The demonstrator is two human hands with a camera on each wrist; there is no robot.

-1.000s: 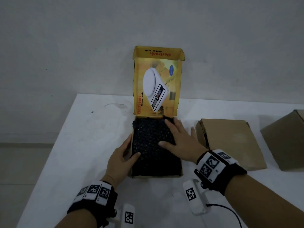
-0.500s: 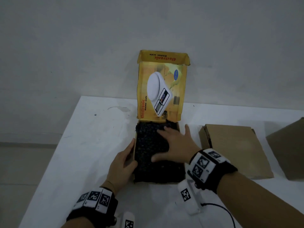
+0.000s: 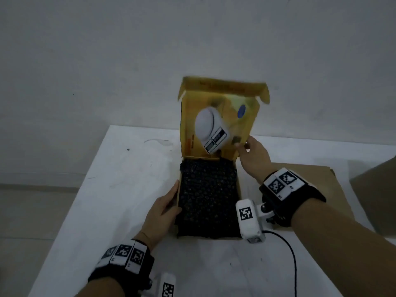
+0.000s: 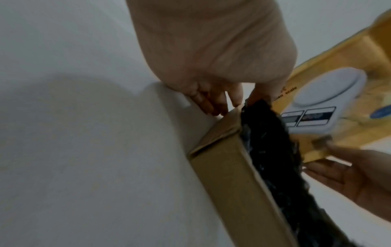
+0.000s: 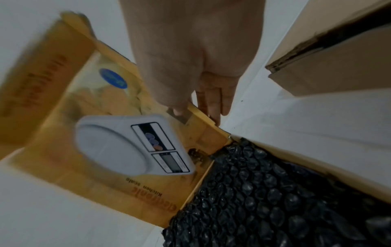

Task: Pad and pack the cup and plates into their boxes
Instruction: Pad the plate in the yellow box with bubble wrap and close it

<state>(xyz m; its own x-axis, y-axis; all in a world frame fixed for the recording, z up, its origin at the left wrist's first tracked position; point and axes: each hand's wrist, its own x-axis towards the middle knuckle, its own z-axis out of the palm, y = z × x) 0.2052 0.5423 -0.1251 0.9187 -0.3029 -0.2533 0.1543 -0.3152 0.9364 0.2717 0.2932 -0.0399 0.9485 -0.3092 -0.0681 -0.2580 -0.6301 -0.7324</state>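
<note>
The right hand (image 3: 254, 159) pinches the right edge of the yellow lid (image 3: 218, 123), thumb on its printed face and fingers (image 5: 213, 98) behind; the lid stands upright. The left hand (image 3: 164, 211) lies open, straight fingers flat along the left wall of the yellow box (image 4: 237, 182), thumb over the rim onto the black bubble wrap (image 3: 207, 198) that fills it. The box sits mid-table (image 3: 120, 189), nearer the far edge. A closed brown box (image 3: 317, 183) lies just beside it on the right.
</note>
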